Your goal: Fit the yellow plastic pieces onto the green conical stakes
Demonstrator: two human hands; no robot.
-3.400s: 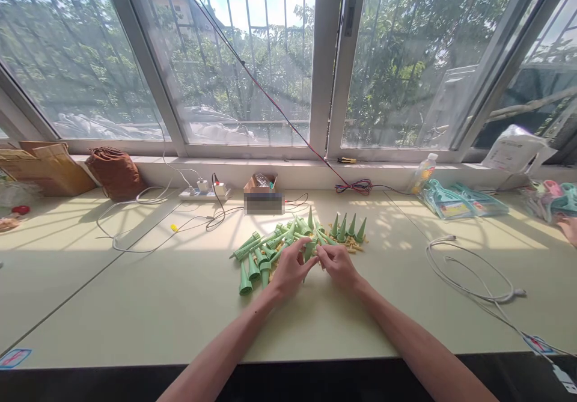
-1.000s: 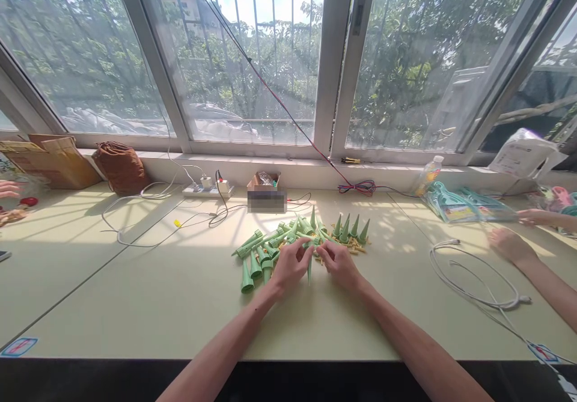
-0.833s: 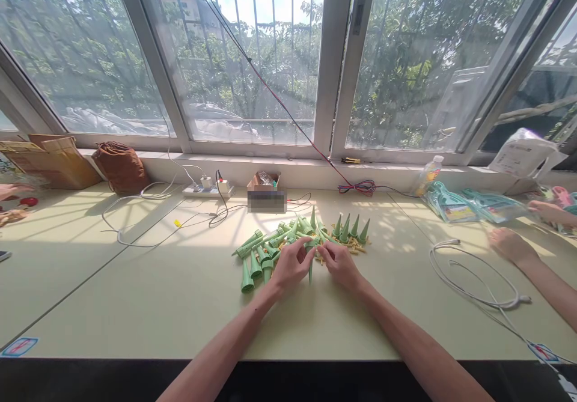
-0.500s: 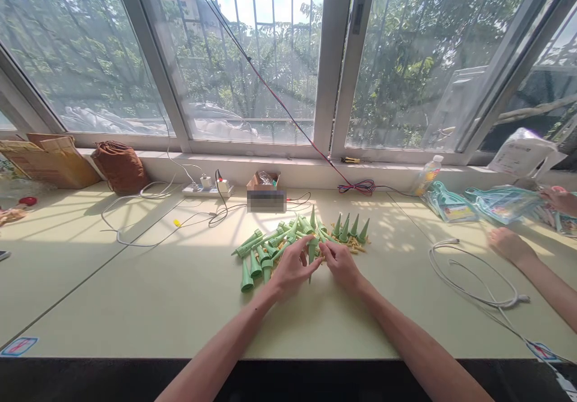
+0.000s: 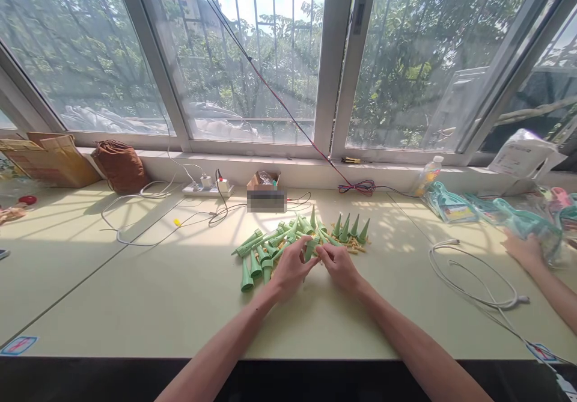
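My left hand (image 5: 292, 268) is closed round a green plastic cone (image 5: 311, 246), its wide end up and its tip pointing down. Close against it, my right hand (image 5: 337, 264) pinches at the cone's upper end; what its fingertips hold, if anything, is too small and covered to make out. Left of and behind my hands lies a pile of green cones (image 5: 255, 268), several with their open ends toward me. Behind my right hand, several cones (image 5: 345, 232) stand point up among small tan pegs (image 5: 356, 249).
A white cable (image 5: 473, 294) loops on the table at right. Beyond it, another person's hand (image 5: 525, 249) touches a bagged teal item (image 5: 527, 219). A power strip (image 5: 207, 190), a small cardboard box (image 5: 265, 179), a brown bag (image 5: 121, 166) and a bottle (image 5: 430, 173) line the back.
The cone in my left hand has tilted while my fingers shifted slightly around it. At right, the other person's hand has moved to a teal bagged item, which has come nearer.
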